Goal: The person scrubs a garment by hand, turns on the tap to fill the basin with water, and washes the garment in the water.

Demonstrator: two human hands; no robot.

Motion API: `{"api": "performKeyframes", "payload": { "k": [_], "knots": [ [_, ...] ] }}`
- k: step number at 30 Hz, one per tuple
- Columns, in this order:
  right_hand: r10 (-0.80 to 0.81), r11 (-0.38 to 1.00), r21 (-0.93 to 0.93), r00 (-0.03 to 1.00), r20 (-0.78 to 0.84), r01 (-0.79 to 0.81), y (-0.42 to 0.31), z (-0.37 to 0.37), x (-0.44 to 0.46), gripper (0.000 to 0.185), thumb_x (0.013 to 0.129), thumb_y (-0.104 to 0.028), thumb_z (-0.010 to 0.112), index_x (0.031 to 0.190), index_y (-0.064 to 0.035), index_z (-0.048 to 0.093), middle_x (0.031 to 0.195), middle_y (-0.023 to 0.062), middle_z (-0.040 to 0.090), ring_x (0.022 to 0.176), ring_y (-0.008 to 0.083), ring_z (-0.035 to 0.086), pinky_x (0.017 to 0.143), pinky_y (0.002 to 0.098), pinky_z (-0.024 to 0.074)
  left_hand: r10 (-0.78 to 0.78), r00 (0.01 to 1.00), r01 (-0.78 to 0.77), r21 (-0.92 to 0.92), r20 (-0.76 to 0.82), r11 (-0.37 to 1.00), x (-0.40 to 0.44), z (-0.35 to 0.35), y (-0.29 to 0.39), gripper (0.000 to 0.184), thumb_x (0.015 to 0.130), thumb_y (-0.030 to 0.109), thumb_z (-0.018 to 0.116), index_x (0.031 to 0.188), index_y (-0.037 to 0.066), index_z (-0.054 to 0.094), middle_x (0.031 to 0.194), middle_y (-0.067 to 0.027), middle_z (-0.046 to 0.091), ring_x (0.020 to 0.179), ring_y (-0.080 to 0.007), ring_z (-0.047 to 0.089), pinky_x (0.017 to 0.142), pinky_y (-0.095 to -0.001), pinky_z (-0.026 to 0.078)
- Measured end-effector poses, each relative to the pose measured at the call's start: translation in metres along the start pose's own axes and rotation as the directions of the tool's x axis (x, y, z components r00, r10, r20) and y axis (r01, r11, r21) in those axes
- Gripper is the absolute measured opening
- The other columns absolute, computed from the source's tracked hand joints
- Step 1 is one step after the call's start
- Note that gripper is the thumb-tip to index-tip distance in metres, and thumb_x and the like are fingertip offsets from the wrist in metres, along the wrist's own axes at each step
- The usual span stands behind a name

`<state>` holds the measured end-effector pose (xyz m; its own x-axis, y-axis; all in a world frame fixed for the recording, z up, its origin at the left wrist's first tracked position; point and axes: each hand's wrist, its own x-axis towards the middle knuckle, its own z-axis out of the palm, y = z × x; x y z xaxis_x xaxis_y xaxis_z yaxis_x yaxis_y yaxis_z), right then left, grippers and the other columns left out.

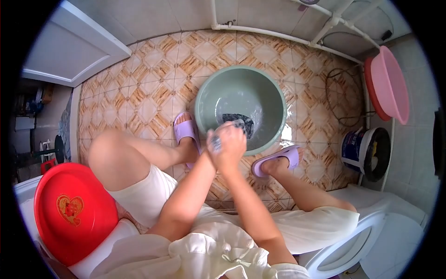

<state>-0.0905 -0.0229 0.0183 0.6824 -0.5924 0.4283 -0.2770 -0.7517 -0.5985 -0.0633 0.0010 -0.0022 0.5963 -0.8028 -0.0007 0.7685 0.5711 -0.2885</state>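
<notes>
A large grey-green basin [209, 88] stands on the tiled floor between my feet. Both my hands meet over its near left rim, pressed together around a dark patterned cloth [240, 122]. Part of that cloth hangs into the basin, and a small bit shows between the hands. My left hand [214, 142] is closed and partly covered by my right hand [232, 142], whose fingers are wrapped round the cloth. Whitish suds or water marks show on the basin's bottom.
A red basin [93, 214] stands at the lower left. Pink basins [390, 86] hang at the right above a bucket [355, 149]. A hose [332, 97] lies near the right wall. A toilet [344, 251] is at the lower right, a white door [69, 44] at the upper left.
</notes>
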Motion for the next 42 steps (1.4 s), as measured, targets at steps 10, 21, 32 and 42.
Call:
{"api": "performKeyframes", "payload": {
  "k": [10,21,32,42],
  "knots": [
    [0.503,0.776,0.385,0.858,0.102,-0.5,0.069,-0.007,0.038,0.026,0.087,-0.029,0.057,0.084,-0.0025,0.057,0.074,0.0178,0.061,0.068,0.0342,0.058,0.063,0.0382,0.0451,0.07,0.707,0.258,0.348,-0.704,0.901,0.02,-0.001,0.013,0.05,0.085,0.043,0.053,0.122,0.009,0.049,0.123,-0.0131,0.052,0.117,-0.0284,0.046,0.098,-0.0478,0.034],
    [0.505,0.841,-0.229,0.863,0.01,-0.49,0.082,0.027,0.026,0.018,0.074,-0.024,0.065,0.076,-0.0076,0.056,0.07,0.0145,0.061,0.066,0.0328,0.06,0.069,0.0435,0.0469,0.099,0.71,0.313,0.439,-0.697,0.842,0.007,-0.081,0.028,0.023,0.09,0.009,0.039,0.104,-0.002,0.054,0.104,-0.0136,0.06,0.093,-0.0235,0.06,0.086,-0.0375,0.049],
    [0.625,0.774,-0.288,0.753,0.205,-0.564,0.092,0.014,0.038,0.021,0.08,-0.029,0.06,0.083,-0.0083,0.06,0.084,0.0132,0.064,0.082,0.0324,0.061,0.074,0.0443,0.0475,0.18,0.727,0.315,0.554,-0.663,0.771,0.007,-0.056,0.022,0.027,0.092,0.015,0.043,0.113,0.001,0.053,0.112,-0.0105,0.058,0.099,-0.0227,0.059,0.086,-0.0391,0.049],
    [0.281,0.825,0.382,0.889,0.361,-0.416,0.091,-0.009,0.027,0.033,0.068,-0.019,0.074,0.09,-0.0009,0.057,0.087,0.0161,0.06,0.082,0.0306,0.06,0.074,0.0381,0.046,0.004,0.791,0.337,0.442,-0.612,0.831,0.028,0.01,0.024,0.041,0.087,0.04,0.048,0.104,0.004,0.055,0.102,-0.01,0.06,0.099,-0.0232,0.056,0.094,-0.037,0.04]
  ]
}}
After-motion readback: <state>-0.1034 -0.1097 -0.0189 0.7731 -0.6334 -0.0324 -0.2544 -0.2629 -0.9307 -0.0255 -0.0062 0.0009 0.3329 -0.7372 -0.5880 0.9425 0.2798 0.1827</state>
